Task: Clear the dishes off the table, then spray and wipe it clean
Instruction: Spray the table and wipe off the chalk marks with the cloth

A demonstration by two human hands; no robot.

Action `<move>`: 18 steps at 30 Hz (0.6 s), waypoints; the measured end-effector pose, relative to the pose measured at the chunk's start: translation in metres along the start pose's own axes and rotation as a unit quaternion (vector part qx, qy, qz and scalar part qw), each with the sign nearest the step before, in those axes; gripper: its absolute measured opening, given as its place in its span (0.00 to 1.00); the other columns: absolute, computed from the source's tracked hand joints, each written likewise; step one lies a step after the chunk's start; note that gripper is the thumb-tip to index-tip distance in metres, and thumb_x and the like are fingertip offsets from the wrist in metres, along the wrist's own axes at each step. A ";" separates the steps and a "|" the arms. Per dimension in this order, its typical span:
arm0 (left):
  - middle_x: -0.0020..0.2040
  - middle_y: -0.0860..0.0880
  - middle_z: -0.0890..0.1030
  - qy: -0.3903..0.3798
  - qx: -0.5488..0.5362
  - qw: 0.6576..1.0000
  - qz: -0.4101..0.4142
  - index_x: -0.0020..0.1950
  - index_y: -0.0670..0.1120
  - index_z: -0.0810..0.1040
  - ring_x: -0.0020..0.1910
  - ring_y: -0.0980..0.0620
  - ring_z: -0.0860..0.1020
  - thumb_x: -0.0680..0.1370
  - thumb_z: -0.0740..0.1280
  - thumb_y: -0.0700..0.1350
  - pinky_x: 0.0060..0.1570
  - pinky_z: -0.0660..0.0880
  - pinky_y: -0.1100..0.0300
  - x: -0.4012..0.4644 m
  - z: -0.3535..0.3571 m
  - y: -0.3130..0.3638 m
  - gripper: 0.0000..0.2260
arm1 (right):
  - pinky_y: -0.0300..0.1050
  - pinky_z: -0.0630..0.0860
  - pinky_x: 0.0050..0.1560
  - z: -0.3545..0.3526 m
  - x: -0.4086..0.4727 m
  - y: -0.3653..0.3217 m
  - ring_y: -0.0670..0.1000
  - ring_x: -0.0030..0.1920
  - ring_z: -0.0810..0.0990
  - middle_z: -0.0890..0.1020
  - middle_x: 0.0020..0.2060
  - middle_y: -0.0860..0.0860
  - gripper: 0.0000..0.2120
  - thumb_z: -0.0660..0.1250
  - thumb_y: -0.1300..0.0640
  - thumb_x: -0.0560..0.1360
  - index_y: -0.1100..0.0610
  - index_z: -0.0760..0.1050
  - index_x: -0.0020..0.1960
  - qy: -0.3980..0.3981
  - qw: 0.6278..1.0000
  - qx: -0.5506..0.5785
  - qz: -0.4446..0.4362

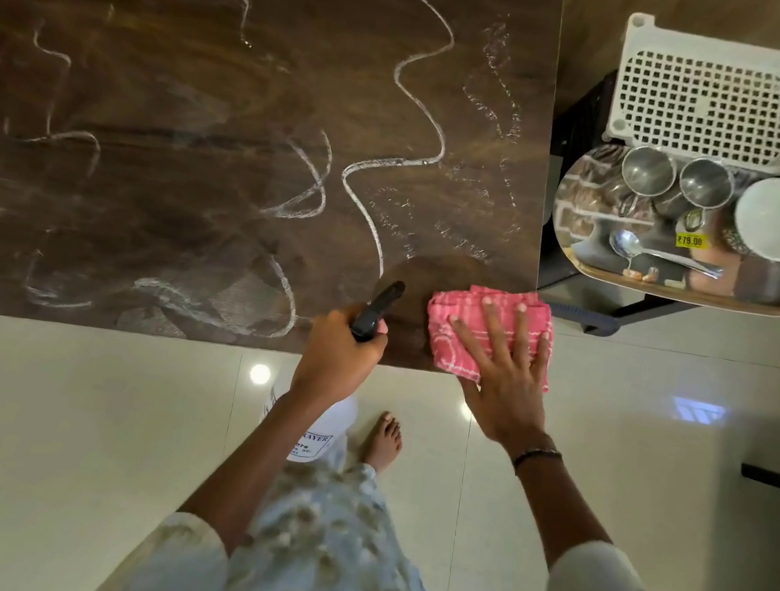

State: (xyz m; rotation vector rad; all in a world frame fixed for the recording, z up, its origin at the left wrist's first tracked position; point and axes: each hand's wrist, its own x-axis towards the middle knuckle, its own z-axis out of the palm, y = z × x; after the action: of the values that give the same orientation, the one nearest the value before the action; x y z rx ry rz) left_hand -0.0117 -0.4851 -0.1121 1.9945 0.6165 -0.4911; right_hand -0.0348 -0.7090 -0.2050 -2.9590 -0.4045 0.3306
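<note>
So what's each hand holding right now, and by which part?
The left hand grips the spray bottle at its black trigger head. The right hand holds nothing; its flat fingers press the pink cloth on the table.

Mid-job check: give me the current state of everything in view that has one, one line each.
table: cleared of dishes, wet, streaked with spray lines
pink cloth: folded, flat on the table's near right corner
right hand: fingers spread, pressing the cloth
spray bottle: nozzle aimed over the table
left hand: grips the bottle's neck
tray: beside the table, loaded with dishes
white basket: empty
</note>
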 end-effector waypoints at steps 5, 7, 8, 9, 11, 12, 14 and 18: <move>0.29 0.43 0.76 -0.015 0.027 1.000 0.001 0.38 0.41 0.78 0.28 0.47 0.73 0.74 0.68 0.44 0.32 0.70 0.56 0.007 0.005 0.011 0.08 | 0.73 0.40 0.68 -0.003 0.056 -0.051 0.67 0.76 0.50 0.55 0.77 0.55 0.31 0.51 0.38 0.75 0.42 0.53 0.77 0.004 0.995 0.031 0.091; 0.26 0.47 0.71 -0.029 0.035 0.999 0.009 0.34 0.41 0.74 0.26 0.49 0.68 0.73 0.67 0.42 0.29 0.66 0.57 0.012 0.008 0.016 0.09 | 0.74 0.44 0.69 0.000 0.055 -0.067 0.66 0.76 0.49 0.54 0.78 0.54 0.30 0.52 0.40 0.74 0.42 0.54 0.76 0.000 0.998 0.031 0.057; 0.26 0.46 0.70 -0.036 0.035 0.999 0.011 0.35 0.40 0.74 0.25 0.48 0.67 0.73 0.67 0.41 0.29 0.65 0.57 0.013 0.008 0.018 0.08 | 0.75 0.48 0.69 0.001 0.047 -0.071 0.66 0.76 0.49 0.55 0.78 0.55 0.30 0.52 0.41 0.74 0.42 0.54 0.76 -0.007 0.999 0.027 0.020; 0.27 0.45 0.70 -0.042 0.032 0.999 0.012 0.36 0.39 0.75 0.25 0.48 0.67 0.74 0.67 0.40 0.29 0.65 0.57 0.015 0.008 0.022 0.07 | 0.75 0.51 0.69 0.002 0.037 -0.069 0.65 0.76 0.50 0.55 0.77 0.55 0.31 0.52 0.40 0.73 0.42 0.53 0.76 -0.018 0.999 0.018 -0.021; 0.29 0.41 0.74 -0.046 0.036 0.998 0.016 0.39 0.38 0.77 0.27 0.46 0.71 0.74 0.67 0.41 0.29 0.67 0.57 0.017 0.008 0.030 0.06 | 0.74 0.52 0.69 0.004 0.015 -0.050 0.64 0.76 0.49 0.55 0.77 0.54 0.32 0.52 0.38 0.73 0.41 0.51 0.77 -0.031 0.997 0.002 -0.077; 0.30 0.39 0.76 -0.046 0.043 0.998 0.021 0.40 0.38 0.78 0.28 0.45 0.73 0.74 0.67 0.42 0.30 0.68 0.57 0.019 0.008 0.034 0.07 | 0.74 0.53 0.69 0.004 0.006 -0.037 0.64 0.76 0.49 0.55 0.77 0.53 0.33 0.53 0.38 0.73 0.41 0.51 0.77 -0.030 0.996 0.001 -0.082; 0.31 0.39 0.78 -0.049 0.050 0.997 0.029 0.41 0.38 0.79 0.31 0.45 0.76 0.74 0.68 0.44 0.31 0.70 0.57 0.022 0.011 0.042 0.09 | 0.74 0.53 0.69 0.001 -0.004 -0.012 0.63 0.76 0.50 0.56 0.77 0.53 0.31 0.54 0.39 0.74 0.41 0.53 0.76 -0.018 0.999 0.013 -0.043; 0.29 0.45 0.76 -0.076 0.068 0.994 0.031 0.34 0.43 0.76 0.31 0.44 0.76 0.74 0.68 0.43 0.32 0.71 0.55 0.029 0.024 0.056 0.09 | 0.72 0.48 0.71 -0.005 0.014 0.002 0.63 0.77 0.47 0.55 0.77 0.53 0.30 0.52 0.38 0.76 0.42 0.53 0.77 -0.031 0.997 0.035 0.054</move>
State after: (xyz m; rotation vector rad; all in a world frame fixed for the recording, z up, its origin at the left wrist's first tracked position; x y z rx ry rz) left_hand 0.0429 -0.5234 -0.1019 2.0742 0.4347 -0.6553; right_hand -0.0202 -0.7076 -0.2031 -2.9141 -0.2341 0.4413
